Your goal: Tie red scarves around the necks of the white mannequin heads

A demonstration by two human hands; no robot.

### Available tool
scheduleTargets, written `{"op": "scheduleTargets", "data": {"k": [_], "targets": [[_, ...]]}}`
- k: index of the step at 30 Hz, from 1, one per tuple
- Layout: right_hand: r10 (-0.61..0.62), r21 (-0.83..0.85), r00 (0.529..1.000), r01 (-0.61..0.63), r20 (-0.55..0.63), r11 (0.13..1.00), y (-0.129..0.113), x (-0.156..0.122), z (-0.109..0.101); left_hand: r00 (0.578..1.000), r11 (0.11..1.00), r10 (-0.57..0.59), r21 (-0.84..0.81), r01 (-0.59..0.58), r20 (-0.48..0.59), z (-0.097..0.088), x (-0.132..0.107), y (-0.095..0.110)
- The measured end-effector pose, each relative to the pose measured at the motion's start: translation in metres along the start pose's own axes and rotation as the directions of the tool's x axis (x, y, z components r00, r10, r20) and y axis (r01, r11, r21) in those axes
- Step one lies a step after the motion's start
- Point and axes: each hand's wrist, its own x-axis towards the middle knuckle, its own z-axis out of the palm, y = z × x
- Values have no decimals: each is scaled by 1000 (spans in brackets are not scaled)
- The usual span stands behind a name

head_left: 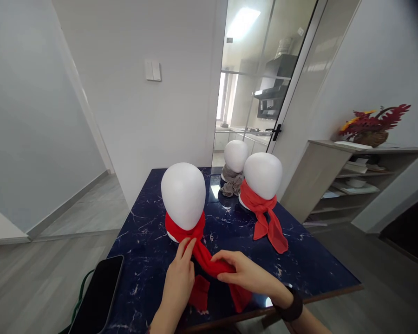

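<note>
A white mannequin head (183, 195) stands on the dark blue marbled table with a bright red scarf (204, 257) wrapped round its neck. At the front of that neck my left hand (181, 273) has its fingers closed on the scarf, close to where the fabric crosses. Farther right, my right hand (238, 273) grips one long end of the scarf, which is pulled out to the right. Below my hands the loose ends hang toward the table's front edge. Part of the fabric is hidden under my left fingers.
Behind to the right stand two more mannequin heads, one with a coral scarf (259, 206) knotted in front, one with a grey-brown scarf (232, 180). A black phone (99, 294) lies at the table's (299, 264) left edge. A shelf unit (334, 176) and glass door are beyond.
</note>
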Motion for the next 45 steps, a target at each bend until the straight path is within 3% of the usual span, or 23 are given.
{"op": "scheduleTargets", "data": {"k": [4, 8, 12, 15, 19, 24, 27, 30, 32, 40, 45], "targets": [[-4, 208, 984, -34, 177, 978, -2, 10, -3, 986, 994, 90, 45, -98, 140, -6, 7, -2], [-6, 428, 972, -99, 237, 898, 3, 21, -7, 976, 963, 80, 238, -127, 201, -8, 14, 0], [13, 448, 951, -157, 308, 880, 9, 23, -11, 981, 868, -29, 491, -72, 194, -5, 24, 5], [62, 439, 939, -216, 340, 872, 20, 24, -14, 980, 843, -67, 535, -44, 186, -5, 31, 5], [110, 326, 969, -179, 219, 928, 42, 38, -12, 989, 915, -88, 403, 32, 122, -8, 35, -2], [13, 70, 1000, -13, 10, 997, 63, 85, 9, 990, 999, 9, -53, -2, 138, -10, 37, -10], [-17, 240, 990, 52, -142, 969, 65, 108, 30, 993, 972, 70, -230, -46, 97, -10, 35, -11], [76, 514, 973, 49, -219, 857, 61, 115, 46, 996, 966, 76, -250, -60, 54, -11, 30, -11], [121, 611, 964, 51, -238, 790, 56, 113, 51, 998, 968, 58, -248, -47, 35, -11, 26, -10], [5, 555, 950, 177, -311, 813, 40, 103, 53, 985, 916, -156, -383, 117, -72, -12, 29, -7], [22, 683, 966, 165, -257, 712, 40, 101, 57, 963, 875, -234, -462, 146, -137, -6, 33, -13]]}}
